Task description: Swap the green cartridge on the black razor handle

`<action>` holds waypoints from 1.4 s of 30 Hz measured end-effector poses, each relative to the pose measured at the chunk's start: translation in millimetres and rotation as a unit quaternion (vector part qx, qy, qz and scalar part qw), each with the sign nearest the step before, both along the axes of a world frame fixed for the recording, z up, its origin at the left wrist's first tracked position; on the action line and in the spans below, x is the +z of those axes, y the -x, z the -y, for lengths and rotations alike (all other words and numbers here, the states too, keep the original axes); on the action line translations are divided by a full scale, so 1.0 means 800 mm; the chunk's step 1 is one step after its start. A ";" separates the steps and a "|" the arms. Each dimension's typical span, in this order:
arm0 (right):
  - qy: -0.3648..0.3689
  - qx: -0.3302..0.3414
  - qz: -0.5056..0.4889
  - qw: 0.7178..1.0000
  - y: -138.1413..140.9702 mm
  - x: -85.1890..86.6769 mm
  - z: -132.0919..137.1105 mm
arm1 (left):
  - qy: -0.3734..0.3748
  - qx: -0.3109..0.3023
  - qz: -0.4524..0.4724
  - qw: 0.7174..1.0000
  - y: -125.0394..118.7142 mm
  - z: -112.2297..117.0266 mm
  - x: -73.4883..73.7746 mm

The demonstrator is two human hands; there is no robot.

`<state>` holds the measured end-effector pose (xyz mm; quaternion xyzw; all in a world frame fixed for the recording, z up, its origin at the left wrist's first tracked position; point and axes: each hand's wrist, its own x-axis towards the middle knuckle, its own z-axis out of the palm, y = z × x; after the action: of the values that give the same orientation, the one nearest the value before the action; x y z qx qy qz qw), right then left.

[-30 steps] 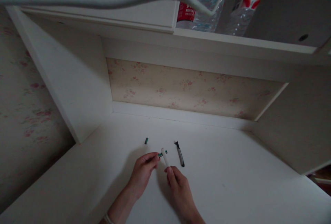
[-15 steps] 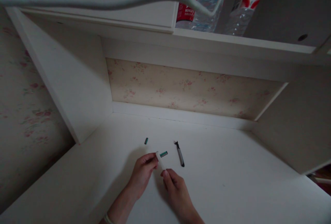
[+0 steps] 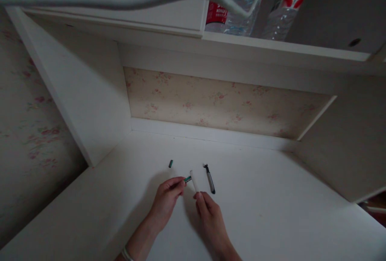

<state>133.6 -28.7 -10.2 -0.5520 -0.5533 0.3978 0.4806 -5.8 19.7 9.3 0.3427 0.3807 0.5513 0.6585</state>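
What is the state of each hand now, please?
Left hand: closed, holding a green piece.
Right hand: closed, holding a white stick.

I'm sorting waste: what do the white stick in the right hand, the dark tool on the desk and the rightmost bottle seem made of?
White stick: probably smooth plastic, from its even pale colour.
Dark tool: likely plastic, from its black ends and dull grey middle; metal is possible.
Rightmost bottle: probably clear, glossy plastic, from its ribbed wall and highlights.
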 end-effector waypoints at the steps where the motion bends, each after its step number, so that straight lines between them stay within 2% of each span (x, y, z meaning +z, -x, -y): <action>1: 0.000 -0.011 -0.008 1.000 -0.001 0.000 -0.001 | 0.004 0.004 0.000 1.000 0.000 0.000 0.001; 3: 0.004 -0.011 -0.021 1.000 -0.002 -0.002 -0.001 | 0.006 0.009 -0.001 1.000 -0.001 0.001 0.003; 8: 0.016 0.064 -0.004 0.998 0.001 -0.002 0.002 | 0.002 0.012 0.009 1.000 0.001 -0.001 0.002; 13: 0.010 -0.003 0.005 1.000 -0.002 0.003 0.004 | -0.016 0.012 -0.024 1.000 0.003 -0.004 -0.007; 18: 0.034 0.060 0.002 0.998 0.000 -0.004 0.002 | -0.035 0.019 -0.044 0.998 0.004 -0.005 -0.013; 23: 0.026 0.007 -0.025 0.999 -0.001 -0.007 -0.002 | -0.029 0.023 -0.047 0.998 0.003 -0.005 -0.010; 27: 0.040 0.063 -0.011 0.997 -0.003 -0.003 0.000 | -0.028 0.015 -0.046 0.998 0.002 -0.004 -0.006; 32: 0.019 -0.001 -0.019 1.000 -0.003 -0.003 0.000 | -0.024 0.022 -0.053 0.998 0.003 -0.002 -0.002; 37: 0.032 0.043 -0.013 0.998 -0.002 0.001 0.001 | -0.022 0.014 -0.061 0.998 0.003 -0.003 -0.004; 42: 0.037 -0.064 -0.042 0.996 -0.019 0.009 -0.002 | -0.016 0.033 -0.062 0.997 0.004 -0.006 -0.010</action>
<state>149.0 -27.2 -3.2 -0.5867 -0.4811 0.4087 0.5073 -9.2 24.3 1.2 0.3745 0.4228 0.5564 0.6094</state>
